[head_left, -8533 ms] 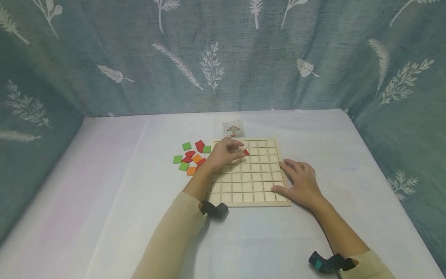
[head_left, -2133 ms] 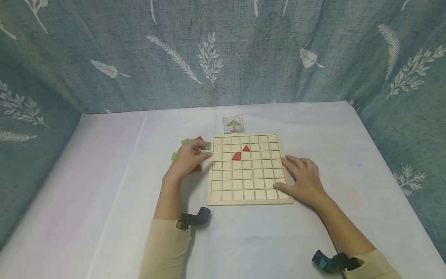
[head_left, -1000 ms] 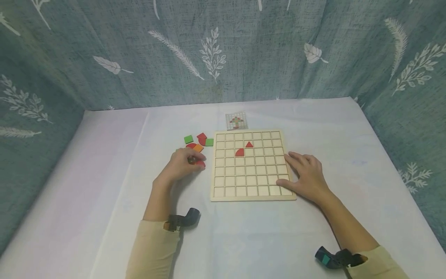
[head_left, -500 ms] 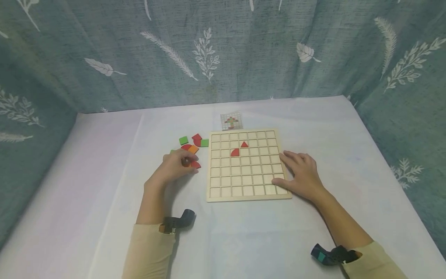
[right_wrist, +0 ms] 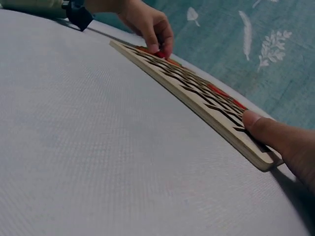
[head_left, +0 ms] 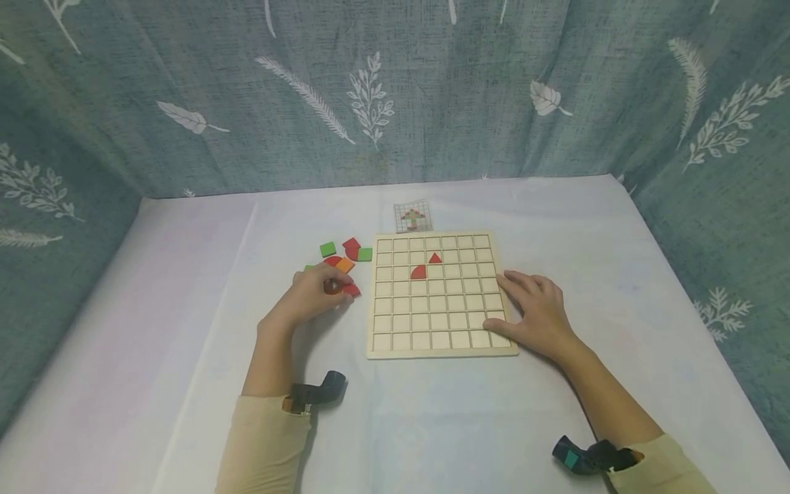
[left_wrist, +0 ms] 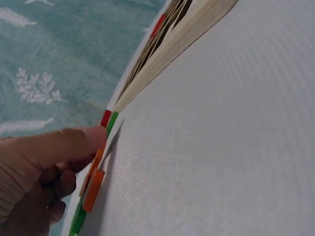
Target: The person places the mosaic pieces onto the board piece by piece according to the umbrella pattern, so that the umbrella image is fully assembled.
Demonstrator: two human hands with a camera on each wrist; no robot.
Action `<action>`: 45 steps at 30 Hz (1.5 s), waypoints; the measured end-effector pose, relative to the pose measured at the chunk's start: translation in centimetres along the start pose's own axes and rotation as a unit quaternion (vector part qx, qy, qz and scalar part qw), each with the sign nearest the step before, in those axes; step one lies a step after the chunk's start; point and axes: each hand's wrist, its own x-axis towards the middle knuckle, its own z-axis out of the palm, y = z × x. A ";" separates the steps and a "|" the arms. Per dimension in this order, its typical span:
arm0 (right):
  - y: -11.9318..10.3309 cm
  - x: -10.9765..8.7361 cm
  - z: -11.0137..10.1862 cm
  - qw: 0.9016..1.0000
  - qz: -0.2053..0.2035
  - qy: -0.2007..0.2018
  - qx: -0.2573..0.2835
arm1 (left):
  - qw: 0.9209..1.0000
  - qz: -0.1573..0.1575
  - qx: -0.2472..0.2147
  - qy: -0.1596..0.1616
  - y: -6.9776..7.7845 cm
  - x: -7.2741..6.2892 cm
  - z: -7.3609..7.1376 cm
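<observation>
My left hand (head_left: 311,291) pinches a red tile (head_left: 351,290) between thumb and fingers, low over the loose pile left of the board. From the right wrist view, the same red tile (right_wrist: 160,54) shows under those fingertips. An orange tile (left_wrist: 93,191) lies beneath the left hand. The wooden grid board (head_left: 441,353) carries a red triangle (head_left: 435,259) and a red quarter-circle tile (head_left: 419,272) in its cells. My right hand (head_left: 538,317) rests at the board's right side, its thumb (right_wrist: 261,125) on the frame and fingers along the edge.
Green tiles (head_left: 328,249), red tiles (head_left: 351,243) and another orange tile (head_left: 345,265) lie by the board's left edge. A small pattern card (head_left: 413,216) sits just behind the board. Patterned teal curtain (head_left: 395,96) closes off the table's back and sides.
A quarter-circle tile joined the triangle on the board after the oldest frame. My left hand then went back left to the pile and now holds a red tile. The right hand stays put.
</observation>
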 end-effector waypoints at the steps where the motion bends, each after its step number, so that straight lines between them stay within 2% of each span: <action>1: 0.0 0.0 -0.1 1.000 0.001 -0.001 0.008 | 1.000 0.001 -0.003 0.001 0.1 0.0 0.0; 5: 0.3 0.2 -0.2 0.998 0.008 -0.007 0.062 | 1.000 -0.001 -0.029 -0.010 0.6 -0.2 -0.1; 8: 0.5 0.3 -0.4 0.995 0.023 -0.026 0.098 | 0.998 0.000 -0.053 -0.017 1.0 -0.1 -0.1; 11: 0.3 0.4 -0.9 0.989 0.055 -0.050 0.131 | 0.998 0.006 -0.060 -0.020 1.9 0.5 0.1; 15: 0.1 0.9 -1.4 0.985 0.063 -0.061 0.150 | 0.997 0.018 -0.063 -0.032 3.4 1.5 0.6; 19: 0.1 1.1 -1.2 0.987 0.041 -0.075 0.138 | 0.996 0.018 -0.074 -0.046 4.6 2.4 0.9; 27: 0.5 1.0 -1.4 0.989 0.038 -0.085 0.113 | 0.994 0.033 -0.079 -0.063 6.2 4.0 1.8; 34: 0.6 1.1 -1.6 0.990 0.035 -0.086 0.102 | 0.991 0.084 -0.083 -0.060 6.8 5.8 3.1; 37: 0.8 1.2 -1.6 0.991 0.031 -0.084 0.099 | 0.990 0.094 -0.091 -0.061 7.1 6.4 3.8; 41: 1.0 1.2 -1.5 0.992 0.021 -0.080 0.098 | 0.988 0.097 -0.103 -0.055 7.5 6.8 4.7; 45: 1.0 1.2 -1.6 0.991 0.023 -0.085 0.100 | 0.987 0.125 -0.093 -0.036 8.0 7.1 5.4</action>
